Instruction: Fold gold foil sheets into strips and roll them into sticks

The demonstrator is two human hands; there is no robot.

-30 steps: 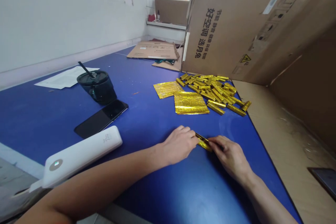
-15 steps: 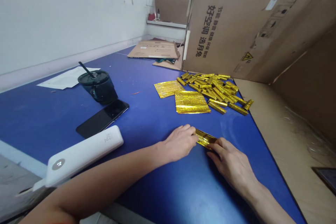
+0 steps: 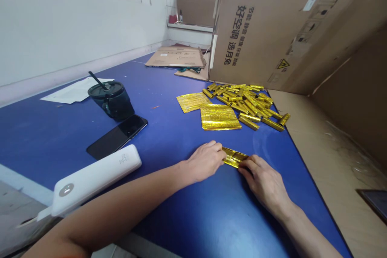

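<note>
A partly folded sheet of gold foil paper [image 3: 233, 157] stretches between my two hands over the blue table [image 3: 169, 225]. My left hand [image 3: 208, 160] pinches its left end, fingers curled. At the right end, my right hand [image 3: 262, 177] grips it between thumb and fingers. Beyond the hands lie flat gold foil sheets [image 3: 220, 117], and another gold sheet [image 3: 193, 101] partly beneath them at the left. A heap of rolled gold foil tubes [image 3: 250, 102] spreads out behind and to the right. My fingers cover both ends of the held sheet.
To the left are a white power bank [image 3: 99, 179], a black phone [image 3: 117, 137], a dark cup with a straw [image 3: 113, 100] and white paper [image 3: 75, 92]. A large cardboard box [image 3: 269, 28] stands behind the tubes. Flat cardboard [image 3: 175, 57] lies farther back.
The held foil sheet has tipped, so more of its face shows. Both hands keep their hold and have shifted only slightly. The tubes and flat sheets lie as before.
</note>
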